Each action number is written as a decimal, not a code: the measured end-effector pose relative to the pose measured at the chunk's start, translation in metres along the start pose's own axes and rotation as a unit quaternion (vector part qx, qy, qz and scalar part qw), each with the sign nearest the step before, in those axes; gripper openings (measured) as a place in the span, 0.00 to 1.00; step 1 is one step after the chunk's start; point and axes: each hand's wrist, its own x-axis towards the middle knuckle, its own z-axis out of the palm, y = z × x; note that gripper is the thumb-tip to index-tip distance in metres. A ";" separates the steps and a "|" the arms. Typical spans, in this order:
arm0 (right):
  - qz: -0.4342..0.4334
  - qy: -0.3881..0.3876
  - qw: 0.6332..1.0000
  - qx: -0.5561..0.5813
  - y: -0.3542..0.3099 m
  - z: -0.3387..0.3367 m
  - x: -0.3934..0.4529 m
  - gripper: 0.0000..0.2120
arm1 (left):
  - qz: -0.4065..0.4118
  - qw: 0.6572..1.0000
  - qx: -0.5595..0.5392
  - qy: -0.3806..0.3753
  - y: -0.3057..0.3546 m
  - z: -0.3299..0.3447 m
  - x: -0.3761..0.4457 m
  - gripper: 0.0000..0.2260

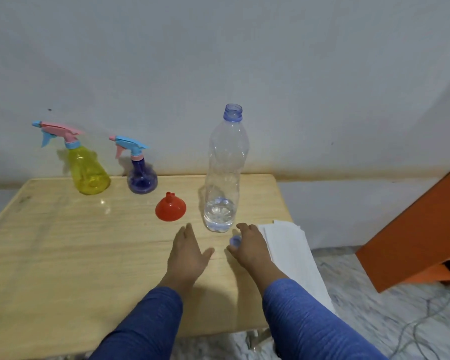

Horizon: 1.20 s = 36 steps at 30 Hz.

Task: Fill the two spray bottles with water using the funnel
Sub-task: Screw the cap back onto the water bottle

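A yellow spray bottle [87, 170] and a smaller dark blue spray bottle [141, 175] stand at the far left of the wooden table [63, 255], both with trigger heads on. A red funnel [170, 207] rests upside down, wide end on the table, right of them. A tall clear water bottle [224, 172] stands uncapped with a little water at its bottom. My left hand [186, 253] lies flat and empty just in front of the funnel. My right hand [247, 246] is curled around the blue bottle cap [235, 240], close in front of the water bottle.
A folded white cloth [291, 250] lies along the table's right edge, beside my right hand. An orange piece of furniture [421, 229] stands on the floor to the right. A grey wall runs behind the table. A cable lies on the marbled floor at lower right.
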 end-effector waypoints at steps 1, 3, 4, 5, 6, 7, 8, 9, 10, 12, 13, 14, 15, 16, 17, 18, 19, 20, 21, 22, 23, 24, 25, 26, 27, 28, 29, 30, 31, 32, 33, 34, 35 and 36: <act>0.001 0.002 1.000 0.008 0.002 0.003 0.003 0.24 | 0.017 0.999 -0.030 0.040 0.002 -0.002 0.004 0.42; 0.006 0.006 1.000 0.021 0.005 0.008 0.008 0.24 | 0.057 0.991 -0.085 0.088 0.010 -0.011 0.013 0.46; 0.011 0.008 1.000 0.025 0.007 0.011 0.010 0.24 | 0.071 0.987 -0.109 0.095 0.015 -0.016 0.018 0.48; 0.015 0.012 0.999 0.032 0.008 0.014 0.012 0.23 | 0.091 0.982 -0.133 0.101 0.021 -0.022 0.023 0.49; 0.020 0.016 0.999 0.040 0.010 0.017 0.013 0.21 | 0.110 0.976 -0.152 0.106 0.028 -0.028 0.027 0.50; 0.022 0.022 0.998 0.046 0.012 0.020 0.014 0.20 | 0.131 0.971 -0.168 0.113 0.035 -0.033 0.031 0.51; 0.023 0.029 0.998 0.051 0.013 0.023 0.015 0.19 | 0.148 0.965 -0.183 0.119 0.043 -0.039 0.035 0.52; 0.022 0.037 0.998 0.056 0.015 0.025 0.016 0.19 | 0.162 0.959 -0.199 0.122 0.050 -0.044 0.038 0.53; 0.020 0.044 0.997 0.062 0.016 0.026 0.016 0.19 | 0.174 0.954 -0.212 0.124 0.058 -0.048 0.041 0.54; 0.019 0.058 0.995 0.073 0.017 0.026 0.017 0.19 | 0.194 0.947 -0.216 0.135 0.071 -0.055 0.045 0.54; 0.016 0.066 0.995 0.078 0.017 0.023 0.017 0.19 | 0.203 0.945 -0.214 0.143 0.077 -0.057 0.047 0.54; 0.011 0.074 0.994 0.085 0.017 0.020 0.018 0.19 | 0.209 0.942 -0.215 0.150 0.082 -0.059 0.049 0.53; 0.002 0.083 0.992 0.092 0.016 0.015 0.019 0.20 | 0.214 0.939 -0.219 0.155 0.086 -0.061 0.050 0.53; -0.007 0.093 0.990 0.103 0.014 0.008 0.020 0.22 | 0.215 0.937 -0.225 0.157 0.088 -0.062 0.052 0.52; -0.015 0.110 0.986 0.121 0.012 0.000 0.021 0.23 | 0.215 0.936 -0.229 0.156 0.090 -0.064 0.053 0.51; -0.021 0.138 0.980 0.145 0.008 -0.010 0.022 0.23 | 0.215 0.936 -0.231 0.156 0.090 -0.065 0.054 0.50; -0.027 0.176 0.969 0.173 0.003 -0.022 0.024 0.22 | 0.214 0.936 -0.233 0.154 0.091 -0.065 0.055 0.49; -0.031 0.217 0.955 0.200 -0.003 -0.035 0.026 0.20 | 0.212 0.936 -0.236 0.150 0.091 -0.065 0.056 0.48; -0.035 0.258 0.939 0.226 -0.010 -0.050 0.028 0.19 | 0.210 0.936 -0.242 0.144 0.091 -0.065 0.056 0.47; -0.039 0.294 0.921 0.254 -0.018 -0.065 0.030 0.17 | 0.207 0.936 -0.248 0.139 0.091 -0.065 0.056 0.47; -0.046 0.323 0.900 0.289 -0.028 -0.081 0.031 0.16 | 0.205 0.937 -0.250 0.136 0.091 -0.064 0.056 0.46; -0.053 0.345 0.877 0.330 -0.038 -0.096 0.031 0.14 | 0.204 0.937 -0.248 0.135 0.092 -0.064 0.056 0.45; -0.060 0.359 0.853 0.375 -0.049 -0.110 0.030 0.12 | 0.204 0.938 -0.244 0.136 0.092 -0.064 0.056 0.45; -0.066 0.361 0.831 0.418 -0.061 -0.123 0.028 0.10 | 0.204 0.939 -0.238 0.138 0.092 -0.064 0.056 0.44; -0.076 0.352 0.813 0.457 -0.073 -0.135 0.025 0.09 | 0.203 0.941 -0.233 0.140 0.092 -0.064 0.056 0.44; -0.095 0.334 0.798 0.492 -0.084 -0.144 0.023 0.08 | 0.202 0.942 -0.228 0.142 0.091 -0.065 0.056 0.44; -0.125 0.311 0.785 0.521 -0.093 -0.151 0.021 0.08 | 0.203 0.943 -0.225 0.141 0.091 -0.065 0.057 0.44; -0.160 0.287 0.779 0.534 -0.101 -0.156 0.020 0.09 | 0.203 0.943 -0.223 0.138 0.090 -0.065 0.057 0.44; -0.194 0.266 0.785 0.524 -0.106 -0.159 0.020 0.09 | 0.204 0.944 -0.221 0.135 0.090 -0.065 0.057 0.43; -0.219 0.246 0.801 0.500 -0.110 -0.162 0.021 0.11 | 0.205 0.945 -0.219 0.132 0.089 -0.065 0.058 0.44; -0.236 0.225 0.819 0.472 -0.111 -0.164 0.022 0.13 | 0.206 0.945 -0.216 0.130 0.089 -0.065 0.059 0.44; -0.245 0.205 0.836 0.447 -0.112 -0.165 0.023 0.15 | 0.207 0.946 -0.214 0.127 0.089 -0.065 0.059 0.44; -0.251 0.185 0.850 0.425 -0.112 -0.167 0.024 0.17 | 0.207 0.948 -0.210 0.123 0.090 -0.066 0.060 0.44; -0.256 0.168 0.861 0.406 -0.112 -0.168 0.025 0.18 | 0.206 0.949 -0.207 0.118 0.090 -0.066 0.060 0.44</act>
